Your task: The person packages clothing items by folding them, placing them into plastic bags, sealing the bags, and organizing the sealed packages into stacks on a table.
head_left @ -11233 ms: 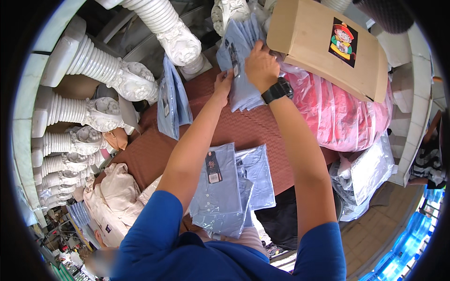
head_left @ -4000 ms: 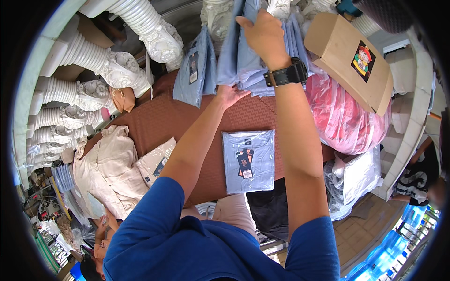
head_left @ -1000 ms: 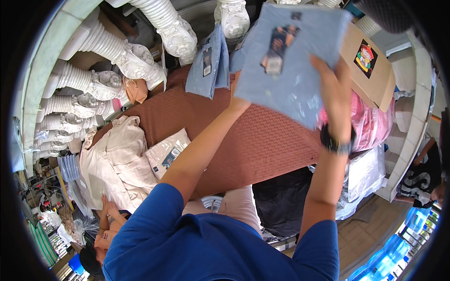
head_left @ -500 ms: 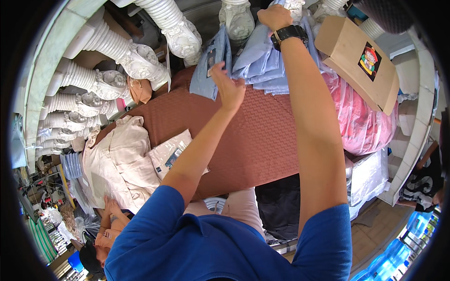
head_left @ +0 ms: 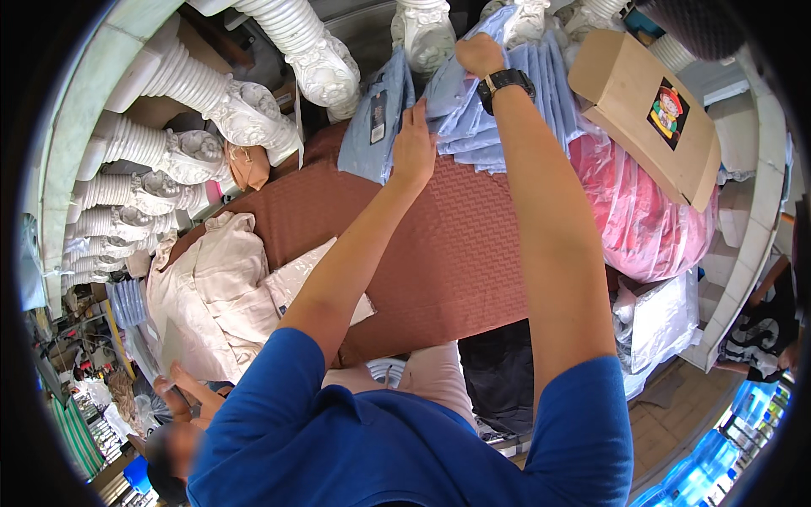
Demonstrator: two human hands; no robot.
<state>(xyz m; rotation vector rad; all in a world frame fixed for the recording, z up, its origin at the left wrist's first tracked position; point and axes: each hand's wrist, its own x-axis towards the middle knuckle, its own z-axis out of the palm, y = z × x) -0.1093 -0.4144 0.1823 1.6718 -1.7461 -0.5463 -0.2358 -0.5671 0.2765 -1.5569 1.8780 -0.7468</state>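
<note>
Left hand [head_left: 413,148] fingers buried under the shirt stack [head_left: 498,110]; shirt tag [head_left: 377,117] too small to read.

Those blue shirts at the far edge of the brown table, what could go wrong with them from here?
The pile of blue shirts looks fanned and uneven under the right hand and left hand, so pressing may slide some off the brown table. The tilted cardboard box on the pink bags could slip onto it.

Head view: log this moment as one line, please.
left hand: on blue shirt stack | right hand: on stack top | surface: brown cloth
</note>
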